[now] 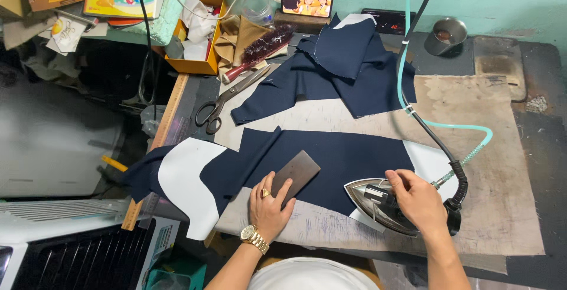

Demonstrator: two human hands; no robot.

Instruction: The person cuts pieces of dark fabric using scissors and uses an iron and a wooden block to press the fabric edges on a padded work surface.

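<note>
My right hand (417, 198) grips the handle of a steam iron (369, 198) that rests on the near right edge of a dark navy fabric piece (348, 157). My left hand (269, 207), with a gold watch and a ring, presses a flat dark rectangular block (298, 172) onto the same fabric. A white curved pattern piece (186, 186) lies under the fabric's left end. The fabric lies on a worn beige pressing pad (490, 148).
More navy fabric pieces (342, 65) are piled farther back. Black-handled scissors (227, 98), a brush (263, 48), an orange box (201, 36), a phone (306, 3), a metal cup (444, 35), a wooden ruler (165, 119). The iron's black cord and green hose (449, 127) cross the right side.
</note>
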